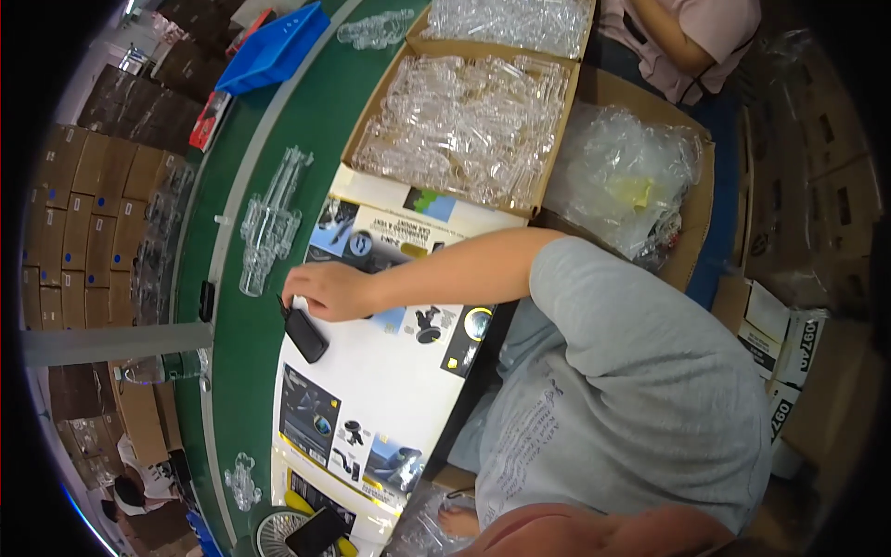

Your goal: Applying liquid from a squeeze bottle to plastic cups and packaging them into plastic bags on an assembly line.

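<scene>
My right arm, in a short grey sleeve, reaches left across a large printed carton panel [359,362] lying on the green table. My right hand [327,290] is closed, its fingers bent down round the upper end of a small black rectangular case [304,336]. The case lies slantwise on the white part of the panel; a short dark strap or cord shows by the fingertips. Just beyond the hand lie several clear plastic moulded pieces [269,223]. My left hand is not in view.
An open carton of clear plastic pieces [469,125] stands at the far end. Beside it is a box lined with plastic film [622,176]. A blue tray [274,46] sits far left. A small fan [281,537] and a dark phone-like slab [316,533] are near the bottom. Another person [682,42] sits upper right.
</scene>
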Tool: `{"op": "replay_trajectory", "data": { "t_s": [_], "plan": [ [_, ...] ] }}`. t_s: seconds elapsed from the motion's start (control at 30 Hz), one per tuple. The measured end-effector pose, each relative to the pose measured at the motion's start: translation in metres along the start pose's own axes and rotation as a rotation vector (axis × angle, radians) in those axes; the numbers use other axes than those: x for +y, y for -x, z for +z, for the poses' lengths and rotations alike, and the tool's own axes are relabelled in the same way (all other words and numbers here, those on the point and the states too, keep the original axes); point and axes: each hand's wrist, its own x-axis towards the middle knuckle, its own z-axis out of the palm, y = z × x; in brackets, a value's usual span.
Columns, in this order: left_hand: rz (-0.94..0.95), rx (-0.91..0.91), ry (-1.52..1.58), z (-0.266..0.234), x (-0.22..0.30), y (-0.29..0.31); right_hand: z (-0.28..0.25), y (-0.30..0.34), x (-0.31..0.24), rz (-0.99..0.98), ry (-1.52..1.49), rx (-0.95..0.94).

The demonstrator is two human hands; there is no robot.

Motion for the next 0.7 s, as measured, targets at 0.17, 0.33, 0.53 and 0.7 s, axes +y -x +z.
{"op": "replay_trajectory", "data": {
  "t_s": [0.17,0.33,0.53,0.7],
  "plan": [
    [-0.127,-0.218,-0.172,0.005,-0.045,0.031,-0.006,0.003,0.002,0.079,0.0,-0.017],
    [-0.144,-0.519,-0.161,0.003,-0.108,0.041,0.001,0.005,0.004,0.09,-0.033,-0.023],
    [-0.15,-0.703,-0.382,-0.008,-0.124,0.041,-0.003,0.002,0.005,0.123,-0.06,-0.082],
    [-0.139,-0.83,-0.542,0.006,-0.173,0.02,-0.003,0.0,0.006,0.1,-0.032,-0.074]
  ]
}}
